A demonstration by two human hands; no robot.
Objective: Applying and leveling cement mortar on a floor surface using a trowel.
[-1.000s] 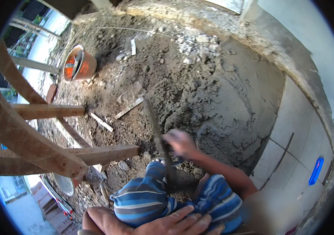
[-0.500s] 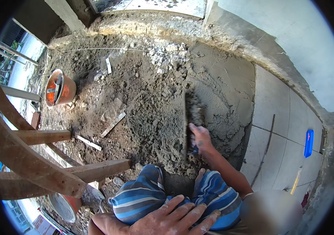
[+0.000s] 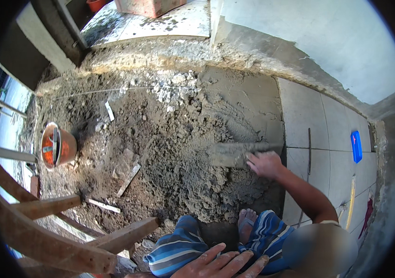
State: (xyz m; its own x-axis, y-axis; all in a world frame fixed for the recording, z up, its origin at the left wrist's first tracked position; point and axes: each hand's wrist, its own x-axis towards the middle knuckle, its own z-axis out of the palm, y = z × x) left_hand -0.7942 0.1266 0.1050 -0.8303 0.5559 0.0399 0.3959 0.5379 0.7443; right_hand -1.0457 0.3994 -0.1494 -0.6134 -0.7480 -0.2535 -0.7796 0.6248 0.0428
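My right hand (image 3: pixel 266 164) is closed on a rectangular plastering trowel (image 3: pixel 230 154), whose handle is hidden under the fingers. The blade is coated with grey mortar and lies broadside over the wet bed, its right end close to the edge of the laid tiles. Wet mortar (image 3: pixel 193 171) is lumpy to the left of the trowel, while a smoother spread of mortar (image 3: pixel 248 92) lies beyond it. Down at my lap, my left hand (image 3: pixel 216 266) rests on striped blue trousers with its mortar-specked fingers spread, holding nothing.
Pale floor tiles (image 3: pixel 304 106) on the right carry a blue tray (image 3: pixel 356 147), a thin rod (image 3: pixel 309 153) and a yellow stick (image 3: pixel 351 199). An orange bucket (image 3: pixel 70 147) with tools stands left. Wooden beams (image 3: pixel 128 236) jut in at lower left. A string (image 3: pixel 109 91) crosses the far soil.
My right hand has turned the trowel from upright and edge-on to lying crosswise, shifting it right toward the tiles. My view has tilted farther ahead. The left hand stays on my lap.
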